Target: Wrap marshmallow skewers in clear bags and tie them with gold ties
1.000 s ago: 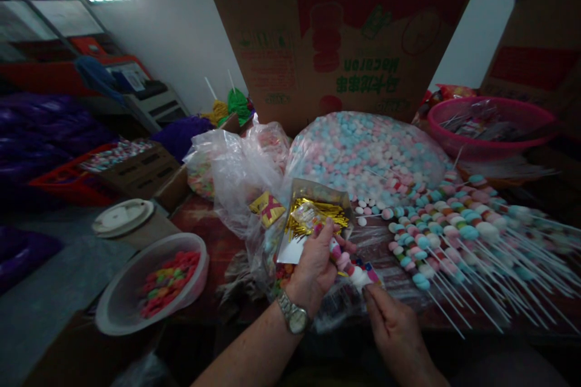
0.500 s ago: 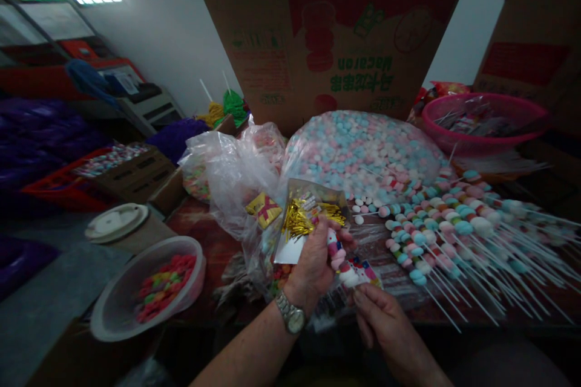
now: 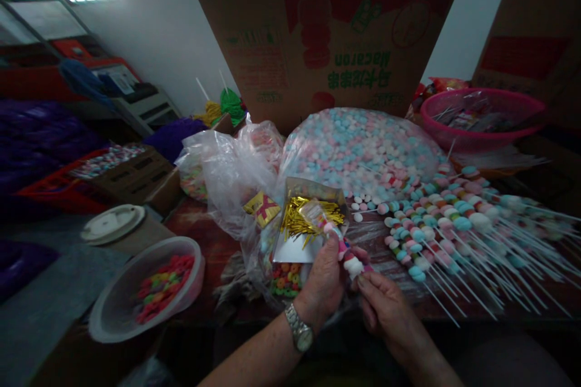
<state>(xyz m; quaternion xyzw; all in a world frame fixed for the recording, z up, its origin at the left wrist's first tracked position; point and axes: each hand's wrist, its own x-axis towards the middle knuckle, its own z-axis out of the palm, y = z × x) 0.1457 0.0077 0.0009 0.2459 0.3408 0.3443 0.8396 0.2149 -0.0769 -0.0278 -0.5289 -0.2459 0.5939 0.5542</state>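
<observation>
At the lower centre of the frame, two bare hands are found at work on one skewer (image 3: 353, 266). The left hand (image 3: 324, 281), a watch (image 3: 300, 332) at its wrist, is closed around the skewer's middle. The right hand (image 3: 385, 302) has thumb and fingertips pinched at the lower end; from where I stand, I cannot tell whether it takes the wrapper (image 3: 312, 213) alone or the skewer too. The clear upper end points up and left, over a tray (image 3: 295, 251) of gold ties (image 3: 297, 214).

In my judgement, the step in hand is settling the wrapper around the skewer; no tie is seen on it. The next move calls for a steady but light left hold, since the skewer looks easily squashed, with the right fingertips drawing the lower end together.

Also noted: more skewers (image 3: 454, 217) heaped at right, a large bag (image 3: 363, 151) of sweets above centre, and a bowl (image 3: 106, 296) of mostly red pieces (image 3: 166, 284) at lower left.
</observation>
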